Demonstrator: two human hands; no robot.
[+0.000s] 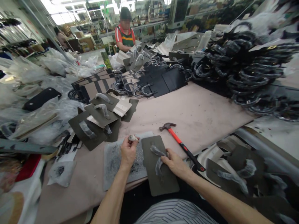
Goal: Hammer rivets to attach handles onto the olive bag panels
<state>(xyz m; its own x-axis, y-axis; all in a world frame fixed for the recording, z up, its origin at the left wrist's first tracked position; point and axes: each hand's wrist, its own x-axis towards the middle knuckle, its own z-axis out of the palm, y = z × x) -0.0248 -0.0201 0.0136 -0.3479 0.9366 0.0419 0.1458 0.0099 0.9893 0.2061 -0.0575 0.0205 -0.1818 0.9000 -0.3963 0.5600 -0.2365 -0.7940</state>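
My left hand [129, 152] is closed around a short, whitish, round-ended tool [132, 137], its kind unclear, above a worn grey pad [112, 168] with dark scuffs. With my right hand [174, 161] I pinch the plastic-wrapped handle [158, 165] of an olive bag panel [151, 183]. That panel lies partly over the pad's right side and reaches past the table's near edge. Right of it a claw hammer [179, 141] with a red and black grip rests on the table, its head pointing away from me.
Olive panels with wrapped handles [105, 113] are heaped at the left; more panels [229, 177] lie at the lower right. Black bag pieces [163, 79] and a tall pile of black handles [243, 71] stand farther back. A person [125, 34] works across the table [198, 105].
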